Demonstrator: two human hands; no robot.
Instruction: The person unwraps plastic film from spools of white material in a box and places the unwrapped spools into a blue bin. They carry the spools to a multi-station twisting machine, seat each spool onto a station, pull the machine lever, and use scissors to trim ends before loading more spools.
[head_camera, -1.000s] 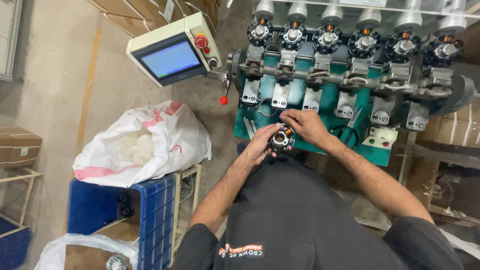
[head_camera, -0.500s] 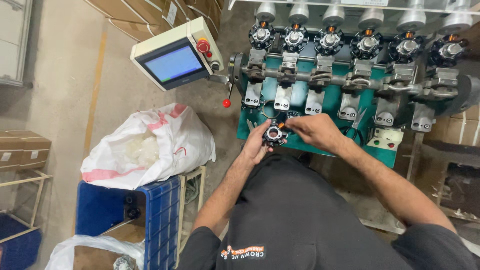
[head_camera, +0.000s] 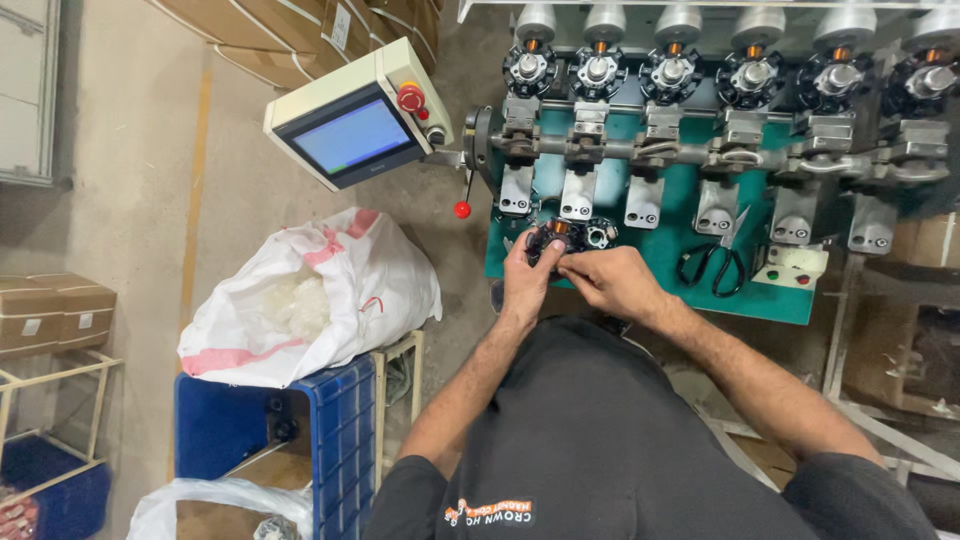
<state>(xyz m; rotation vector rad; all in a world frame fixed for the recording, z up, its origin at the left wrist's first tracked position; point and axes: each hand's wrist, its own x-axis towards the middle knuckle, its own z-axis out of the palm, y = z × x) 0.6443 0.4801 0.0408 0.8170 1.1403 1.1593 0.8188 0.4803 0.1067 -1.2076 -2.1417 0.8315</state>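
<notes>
while we've got the round black part (head_camera: 560, 238) pinched in our left hand (head_camera: 528, 283) just in front of the green machine (head_camera: 690, 250), our right hand (head_camera: 610, 282) curls its fingers onto it. looks mid-job to us; scissors (head_camera: 712, 268) lie untouched.

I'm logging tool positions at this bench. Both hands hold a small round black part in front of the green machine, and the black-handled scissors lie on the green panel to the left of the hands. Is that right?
Not quite. The head view shows the scissors lying on the green panel to the right of the hands, not the left. The rest holds: left hand and right hand both hold the small round black part.
</notes>
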